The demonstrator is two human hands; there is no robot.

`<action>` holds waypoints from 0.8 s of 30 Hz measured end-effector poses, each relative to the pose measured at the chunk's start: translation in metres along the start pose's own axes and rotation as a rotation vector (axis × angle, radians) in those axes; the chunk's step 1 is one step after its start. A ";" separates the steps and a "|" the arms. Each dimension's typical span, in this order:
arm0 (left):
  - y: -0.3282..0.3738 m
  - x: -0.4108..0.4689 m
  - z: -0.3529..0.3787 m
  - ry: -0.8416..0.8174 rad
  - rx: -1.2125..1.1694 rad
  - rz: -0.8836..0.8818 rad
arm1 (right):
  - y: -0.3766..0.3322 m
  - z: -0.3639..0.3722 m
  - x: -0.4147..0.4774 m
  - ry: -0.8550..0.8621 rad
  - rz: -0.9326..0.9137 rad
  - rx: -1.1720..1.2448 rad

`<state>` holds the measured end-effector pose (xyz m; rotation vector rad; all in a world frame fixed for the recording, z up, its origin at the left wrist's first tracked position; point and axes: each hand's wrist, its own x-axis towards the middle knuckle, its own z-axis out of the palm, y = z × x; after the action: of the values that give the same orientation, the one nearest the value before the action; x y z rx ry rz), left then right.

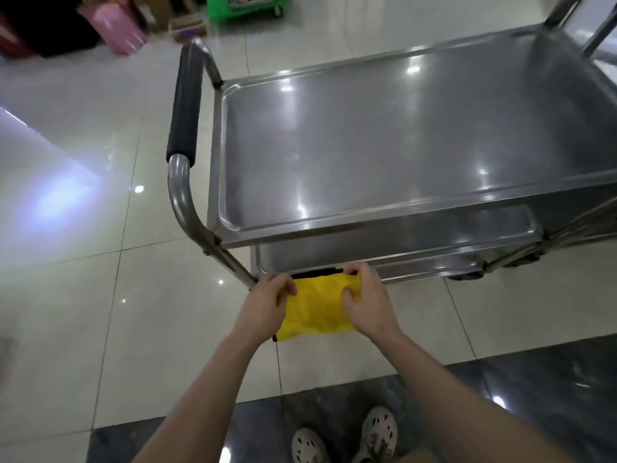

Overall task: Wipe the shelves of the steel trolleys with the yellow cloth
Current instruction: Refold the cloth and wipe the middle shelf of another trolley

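1. The step in hand looks like preparing the yellow cloth [317,305]: it is held in the air in the lower middle of the frame, in front of the near edge of the steel trolley [400,145], and it touches no shelf.
2. The left hand [267,304] is closed on the left side of the cloth, and the right hand [367,300] is closed on its right side. The cloth is stretched between them and seems folded or doubled.
3. The top shelf [384,168] fills the centre and right of the frame. It is bare and shiny. A lower shelf [367,252] shows just under its near rim, mostly hidden.
4. I judge that the next move calls for one hand to let go, and the other to bring the cloth flat onto a shelf and slide it along, also into the raised rim and corners.
5. The trolley handle [185,105] with a black grip stands at the left of the shelf; it does not block the surface.
6. The lower shelf will need a reach under the top one.
7. In the upper left, well apart, lie a pink bag [117,25] and a green crate [247,6] on the tiled floor [83,262].
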<state>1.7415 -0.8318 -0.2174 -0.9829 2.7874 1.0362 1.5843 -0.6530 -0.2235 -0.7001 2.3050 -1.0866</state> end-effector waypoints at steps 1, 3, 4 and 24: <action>-0.013 0.006 0.010 0.029 0.020 -0.009 | 0.008 0.012 0.006 -0.011 -0.010 -0.004; -0.036 0.019 0.032 0.081 0.051 -0.037 | 0.029 0.036 0.020 -0.028 -0.026 -0.021; -0.048 0.025 0.044 0.094 0.056 -0.041 | 0.041 0.047 0.026 -0.037 -0.028 -0.032; -0.154 0.132 0.125 0.643 -0.054 0.304 | 0.126 0.170 0.189 0.128 -0.353 -0.628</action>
<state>1.6976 -0.9211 -0.4334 -1.0773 3.5395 0.9548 1.5188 -0.7956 -0.4602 -1.3460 2.7214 -0.5285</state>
